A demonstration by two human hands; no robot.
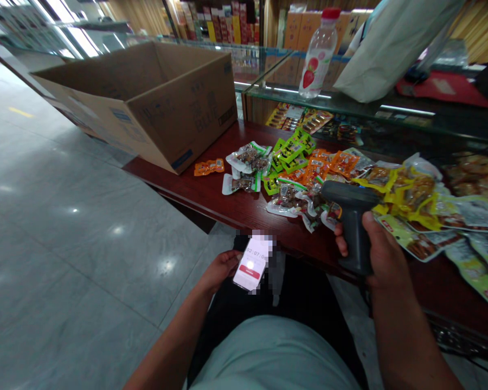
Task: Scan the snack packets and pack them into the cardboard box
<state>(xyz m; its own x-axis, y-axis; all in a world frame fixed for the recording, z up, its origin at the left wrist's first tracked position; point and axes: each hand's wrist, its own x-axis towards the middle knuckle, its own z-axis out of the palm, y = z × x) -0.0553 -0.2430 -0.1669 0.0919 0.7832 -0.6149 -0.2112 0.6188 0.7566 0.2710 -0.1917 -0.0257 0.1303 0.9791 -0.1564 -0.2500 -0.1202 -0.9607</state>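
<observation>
My left hand (222, 269) holds a phone (252, 263) with a lit white screen and a red button, low over my lap. My right hand (380, 253) is wrapped round the handle of a dark barcode scanner (350, 208), whose head points left over a heap of snack packets (309, 168) on the dark red wooden table (211, 192). The packets are orange, green, yellow and clear, spread from the table's middle to its right end.
A large open cardboard box (146, 100) stands at the table's left end. Behind the table runs a glass counter (350, 103) with a plastic bottle (319, 54), a white bag (390, 49) and a red mat. Grey tiled floor (65, 244) lies to the left.
</observation>
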